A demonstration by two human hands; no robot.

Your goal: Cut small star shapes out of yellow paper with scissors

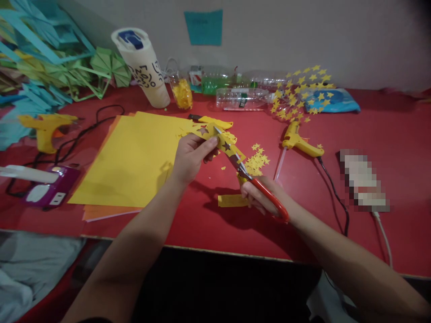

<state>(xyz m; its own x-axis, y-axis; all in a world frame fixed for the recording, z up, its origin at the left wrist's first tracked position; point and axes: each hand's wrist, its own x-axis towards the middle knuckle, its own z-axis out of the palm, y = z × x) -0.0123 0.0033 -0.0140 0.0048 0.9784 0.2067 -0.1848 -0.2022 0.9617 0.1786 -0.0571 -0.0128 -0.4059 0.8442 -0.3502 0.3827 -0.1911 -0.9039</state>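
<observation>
My left hand (192,157) pinches a yellow paper strip (220,140) between thumb and fingers. Star-shaped holes show along the strip. My right hand (259,195) is closed round the red handles of a pair of scissors (269,197). Its blades point up and left and lie against the strip, the tip near my left thumb. Just beyond my right hand lies a pile of small yellow paper stars (257,161). A folded yellow paper strip (232,200) is on the table beside the right hand's fingers. Yellow scraps and a yellow utility knife (215,121) lie behind the left hand.
Yellow sheets (134,152) over orange ones lie left. A glue gun (299,141) and a pixelated phone (363,179) with cables are right; another glue gun (47,130) and a purple power socket (50,188) left. A tumbler (143,67), plastic bottles (242,96) and star sprays (303,89) stand behind.
</observation>
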